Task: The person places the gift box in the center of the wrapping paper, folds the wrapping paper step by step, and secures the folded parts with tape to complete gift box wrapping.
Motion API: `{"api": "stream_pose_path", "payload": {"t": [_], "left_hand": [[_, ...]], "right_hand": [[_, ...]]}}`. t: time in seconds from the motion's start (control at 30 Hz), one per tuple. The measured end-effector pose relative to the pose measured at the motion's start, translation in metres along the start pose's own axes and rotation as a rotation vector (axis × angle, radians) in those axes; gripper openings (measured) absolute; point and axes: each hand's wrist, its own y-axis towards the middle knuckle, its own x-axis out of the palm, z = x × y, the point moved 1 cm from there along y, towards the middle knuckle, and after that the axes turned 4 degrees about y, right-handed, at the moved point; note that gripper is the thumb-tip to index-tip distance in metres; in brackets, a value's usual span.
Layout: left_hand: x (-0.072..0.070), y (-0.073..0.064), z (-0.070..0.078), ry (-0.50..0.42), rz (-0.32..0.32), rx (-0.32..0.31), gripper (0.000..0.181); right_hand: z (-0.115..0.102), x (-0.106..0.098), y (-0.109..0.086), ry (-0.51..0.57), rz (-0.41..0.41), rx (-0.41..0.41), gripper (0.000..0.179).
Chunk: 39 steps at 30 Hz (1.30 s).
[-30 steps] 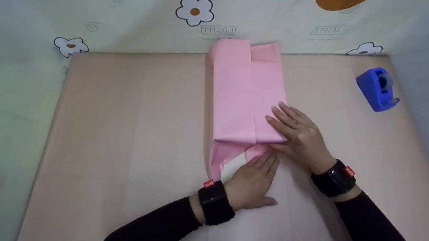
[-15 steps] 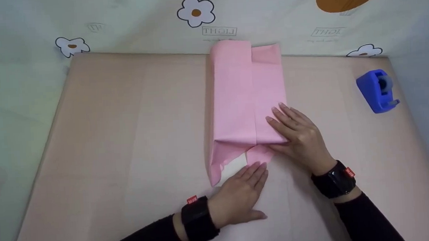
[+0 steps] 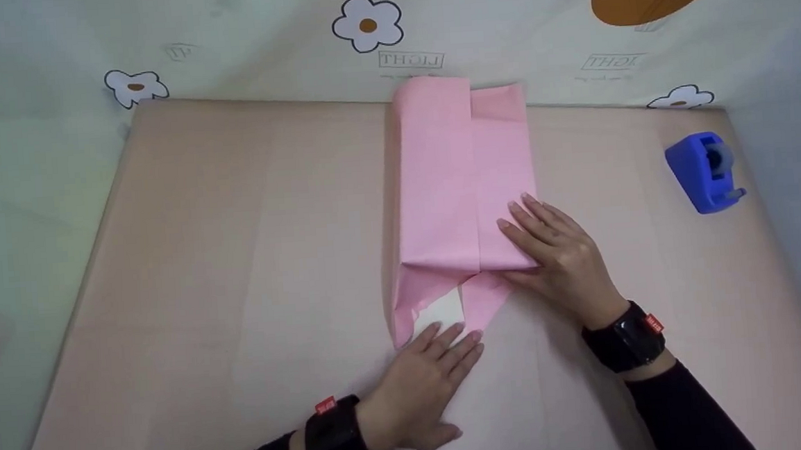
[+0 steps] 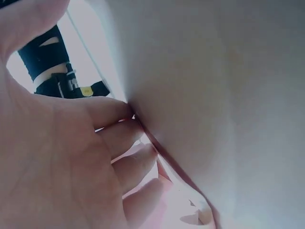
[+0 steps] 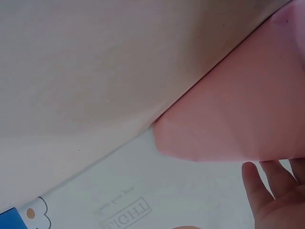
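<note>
A pink paper-wrapped package [image 3: 436, 181] lies lengthwise on the table, with a seam running along its top. At its near end the paper is folded into a flap [image 3: 481, 300], and a white patch [image 3: 444, 309] shows between the pink folds. My left hand [image 3: 417, 391] presses the tip of this flap with its fingers extended; the left wrist view shows the fingertips against the paper at the tabletop. My right hand [image 3: 559, 257] rests on the package's near right corner, fingers spread on top, thumb by the near edge and partly hidden. In the right wrist view the package's pink side [image 5: 233, 105] shows above the fingers.
A blue tape dispenser [image 3: 703, 172] stands at the table's right side. Behind the table hangs a pale curtain [image 3: 257, 39] printed with flowers; the package's far end reaches the table's back edge [image 3: 296, 103].
My left hand has slid from beside the right thumb toward the lower left, along the flap, uncovering more of the pink and white paper. My right hand has stayed in place.
</note>
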Motion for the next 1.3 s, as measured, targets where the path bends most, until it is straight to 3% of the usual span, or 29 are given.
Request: {"api": "stream_pose_path", "payload": {"t": [0.1, 0.17, 0.23, 0.27, 0.33, 0.4, 0.43, 0.5, 0.53, 0.7, 0.77, 1.07, 1.3], "left_hand": [[0.001, -0.005, -0.006, -0.123, 0.065, 0.027, 0.089], [-0.001, -0.008, -0.013, -0.272, 0.139, 0.055, 0.075], [-0.004, -0.01, -0.021, -0.445, 0.232, 0.026, 0.053], [-0.006, -0.011, -0.025, -0.518, 0.297, -0.024, 0.04], [-0.006, -0.013, -0.032, -0.588, 0.453, -0.206, 0.023], [-0.004, -0.016, -0.039, -0.584, 0.564, -0.448, 0.03], [-0.002, -0.016, -0.043, -0.564, 0.586, -0.558, 0.035], [0.004, -0.015, -0.05, -0.521, 0.564, -0.714, 0.042], [0.006, -0.013, -0.054, -0.531, 0.528, -0.75, 0.042], [0.016, -0.004, -0.07, -0.809, 0.337, -0.743, 0.025], [0.018, -0.003, -0.072, -0.853, 0.303, -0.733, 0.019], [0.021, 0.002, -0.064, -0.607, 0.36, -0.716, 0.014], [0.018, 0.003, -0.066, -0.608, 0.366, -0.707, 0.029]], "right_hand": [[-0.001, 0.001, 0.0, 0.003, -0.003, -0.005, 0.072], [-0.002, 0.0, 0.0, -0.004, -0.008, -0.013, 0.072], [-0.003, -0.001, 0.001, -0.013, -0.013, -0.023, 0.071], [-0.003, -0.001, 0.0, -0.018, -0.014, -0.029, 0.071], [-0.003, -0.001, 0.0, -0.034, -0.023, -0.04, 0.072], [-0.004, -0.002, 0.0, -0.041, -0.028, -0.048, 0.073], [-0.004, -0.002, 0.0, -0.044, -0.029, -0.051, 0.073], [-0.004, -0.002, 0.0, -0.052, -0.034, -0.053, 0.074], [-0.004, -0.002, 0.0, -0.051, -0.034, -0.054, 0.074], [-0.006, 0.0, 0.001, -0.097, -0.016, -0.07, 0.073], [-0.008, 0.002, 0.002, -0.138, -0.006, -0.076, 0.073], [-0.022, 0.015, -0.002, -0.336, -0.024, -0.024, 0.085], [-0.025, 0.02, -0.007, -0.414, -0.041, -0.019, 0.094]]}}
